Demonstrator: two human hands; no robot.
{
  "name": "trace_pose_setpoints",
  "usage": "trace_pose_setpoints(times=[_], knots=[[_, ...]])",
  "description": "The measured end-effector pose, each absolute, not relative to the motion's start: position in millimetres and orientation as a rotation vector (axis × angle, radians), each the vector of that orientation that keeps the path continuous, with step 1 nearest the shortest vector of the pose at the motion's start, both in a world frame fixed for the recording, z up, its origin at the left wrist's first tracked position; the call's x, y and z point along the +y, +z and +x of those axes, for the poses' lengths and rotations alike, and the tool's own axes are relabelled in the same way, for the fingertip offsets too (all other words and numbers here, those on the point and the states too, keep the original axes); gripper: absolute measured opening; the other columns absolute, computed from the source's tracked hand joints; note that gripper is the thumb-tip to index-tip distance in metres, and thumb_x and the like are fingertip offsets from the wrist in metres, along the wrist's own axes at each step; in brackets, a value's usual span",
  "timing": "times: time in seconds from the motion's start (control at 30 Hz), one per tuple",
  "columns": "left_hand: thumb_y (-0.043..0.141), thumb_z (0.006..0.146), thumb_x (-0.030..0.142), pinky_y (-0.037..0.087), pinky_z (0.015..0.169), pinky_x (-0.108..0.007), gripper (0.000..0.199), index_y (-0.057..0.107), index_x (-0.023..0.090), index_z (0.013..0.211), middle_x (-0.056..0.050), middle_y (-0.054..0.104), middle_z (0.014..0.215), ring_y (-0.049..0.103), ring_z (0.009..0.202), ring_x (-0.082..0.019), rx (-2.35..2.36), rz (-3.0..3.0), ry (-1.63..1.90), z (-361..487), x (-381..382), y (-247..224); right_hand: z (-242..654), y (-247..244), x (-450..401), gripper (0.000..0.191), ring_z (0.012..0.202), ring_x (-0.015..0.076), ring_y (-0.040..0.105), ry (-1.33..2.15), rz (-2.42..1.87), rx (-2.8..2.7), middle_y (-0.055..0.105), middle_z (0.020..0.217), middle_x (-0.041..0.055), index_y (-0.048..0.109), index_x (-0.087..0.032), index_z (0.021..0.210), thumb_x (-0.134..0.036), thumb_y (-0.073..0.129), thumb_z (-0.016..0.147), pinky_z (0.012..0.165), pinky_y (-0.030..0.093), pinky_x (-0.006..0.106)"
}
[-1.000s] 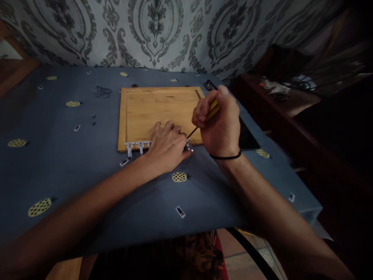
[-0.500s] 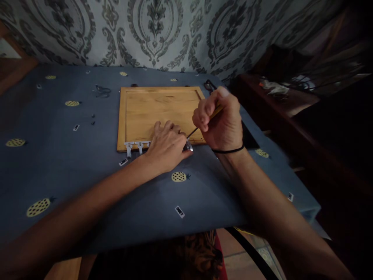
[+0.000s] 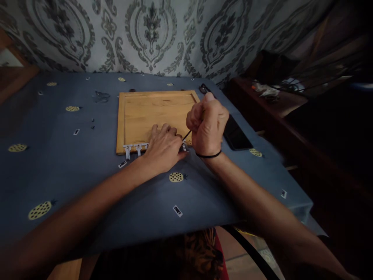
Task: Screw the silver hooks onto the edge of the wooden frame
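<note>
A wooden panel [image 3: 157, 111] with a raised frame lies flat on the table. Metal hinges [image 3: 127, 151] line its near edge, hanging slightly over it. My left hand [image 3: 164, 149] lies over that edge, fingertips curled on the wood, thumb and forefinger about a hinge [image 3: 184, 147] at the right; the hand hides part of the row. Closed in a fist, my right hand [image 3: 208, 124] grips a screwdriver [image 3: 187, 135], its thin shaft slanting down to that hinge. The fist covers the screwdriver's handle.
A blue patterned cloth [image 3: 96, 175] covers the table. Two small dark pieces [image 3: 92, 127] and a clear plastic bag [image 3: 101, 96] lie left of the panel. A black phone [image 3: 237, 134] and a dark-handled tool [image 3: 203, 88] are on the right. Behind hangs a patterned curtain [image 3: 151, 35].
My right fist has turned around the screwdriver and now hides its yellow handle. My left hand stays at the same hinge. The whole view has shifted slightly.
</note>
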State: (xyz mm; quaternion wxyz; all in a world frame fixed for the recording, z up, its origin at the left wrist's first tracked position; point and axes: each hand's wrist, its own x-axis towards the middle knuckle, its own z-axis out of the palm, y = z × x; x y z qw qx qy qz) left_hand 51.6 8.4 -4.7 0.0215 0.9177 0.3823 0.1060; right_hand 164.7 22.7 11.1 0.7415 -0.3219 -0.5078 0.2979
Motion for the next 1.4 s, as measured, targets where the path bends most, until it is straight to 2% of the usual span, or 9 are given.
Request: trace_pose_setpoints(times=[0.1, 0.17, 0.27, 0.43, 0.67, 0.8, 0.93, 1.17, 1.4], knots=[[0.067, 0.091, 0.047, 0.041, 0.096, -0.052, 0.035, 0.073, 0.013, 0.097, -0.014, 0.071, 0.107, 0.055, 0.114, -0.034, 1.181, 2.846, 0.329, 51, 9, -5, 181, 30, 25, 0.056, 0.038, 0.0082, 0.017, 0.668, -0.679, -1.085, 0.026, 0.044, -0.0082, 0.032, -0.026, 0.052, -0.054, 0.064, 0.087, 0.037, 0.015, 0.029], [0.068, 0.091, 0.048, 0.04, 0.097, -0.052, 0.036, 0.073, 0.013, 0.097, -0.013, 0.071, 0.108, 0.055, 0.114, -0.033, 1.183, 2.845, 0.33, 50, 9, -6, 198, 47, 24, 0.056, 0.039, 0.0091, 0.019, 0.591, -0.698, -1.005, 0.024, 0.047, -0.0077, 0.033, -0.026, 0.054, -0.061, 0.054, 0.092, 0.036, 0.017, 0.029], [0.068, 0.09, 0.05, 0.04, 0.097, -0.051, 0.036, 0.072, 0.014, 0.094, -0.012, 0.071, 0.106, 0.056, 0.112, -0.032, 1.184, 2.853, 0.35, 50, 9, -7, 220, 60, 18, 0.05, 0.04, 0.01, 0.021, 0.536, -0.714, -0.966, 0.025, 0.049, -0.0062, 0.036, -0.026, 0.057, -0.053, 0.046, 0.097, 0.036, 0.02, 0.029], [0.068, 0.09, 0.05, 0.04, 0.097, -0.049, 0.036, 0.072, 0.015, 0.098, -0.011, 0.072, 0.105, 0.056, 0.111, -0.031, 1.201, 2.869, 0.377, 50, 9, -10, 229, 38, 16, 0.051, 0.038, 0.0089, 0.023, 0.568, -0.722, -1.056, 0.023, 0.049, -0.0075, 0.035, -0.026, 0.057, -0.059, 0.056, 0.09, 0.036, 0.02, 0.027], [0.059, 0.093, 0.058, 0.041, 0.098, -0.051, 0.049, 0.071, 0.012, 0.1, -0.013, 0.07, 0.107, 0.055, 0.114, -0.033, 1.191, 2.876, 0.353, 42, 13, 5, 222, 21, 19, 0.052, 0.035, 0.0077, 0.021, 0.551, -0.718, -1.032, 0.027, 0.044, -0.0079, 0.038, -0.025, 0.052, -0.054, 0.062, 0.087, 0.034, 0.015, 0.026], [0.05, 0.101, 0.038, 0.045, 0.093, -0.045, 0.032, 0.071, 0.014, 0.096, -0.011, 0.069, 0.101, 0.058, 0.105, -0.028, 1.248, 2.783, 0.483, 18, 29, 21, 217, 22, 16, 0.053, 0.034, 0.007, 0.02, 0.571, -0.732, -1.021, 0.03, 0.041, -0.0076, 0.041, -0.024, 0.047, -0.052, 0.069, 0.082, 0.034, 0.013, 0.026], [0.047, 0.098, 0.025, 0.047, 0.085, -0.038, 0.027, 0.068, 0.017, 0.083, -0.007, 0.065, 0.085, 0.06, 0.089, -0.023, 1.299, 2.713, 0.53, -16, 46, 23, 215, 19, 14, 0.05, 0.034, 0.0076, 0.023, 0.601, -0.72, -1.014, 0.031, 0.041, -0.0072, 0.045, -0.024, 0.047, -0.05, 0.071, 0.081, 0.035, 0.013, 0.026], [0.046, 0.096, 0.032, 0.048, 0.084, -0.036, 0.028, 0.07, 0.02, 0.087, -0.005, 0.07, 0.087, 0.062, 0.089, -0.023, 1.383, 2.575, 0.632, -65, 46, 3, 213, 10, 15, 0.052, 0.035, 0.0083, 0.027, 0.578, -0.743, -1.119, 0.034, 0.043, -0.0063, 0.047, -0.024, 0.051, -0.054, 0.063, 0.09, 0.035, 0.016, 0.026], [0.045, 0.096, 0.036, 0.049, 0.085, -0.037, 0.032, 0.07, 0.019, 0.087, -0.007, 0.072, 0.09, 0.063, 0.092, -0.023, 1.432, 2.489, 0.891, -76, 40, -14, 209, 8, 10, 0.055, 0.038, 0.0096, 0.03, 0.493, -0.847, -1.163, 0.033, 0.044, -0.0058, 0.047, -0.024, 0.053, -0.062, 0.058, 0.091, 0.037, 0.02, 0.027]])
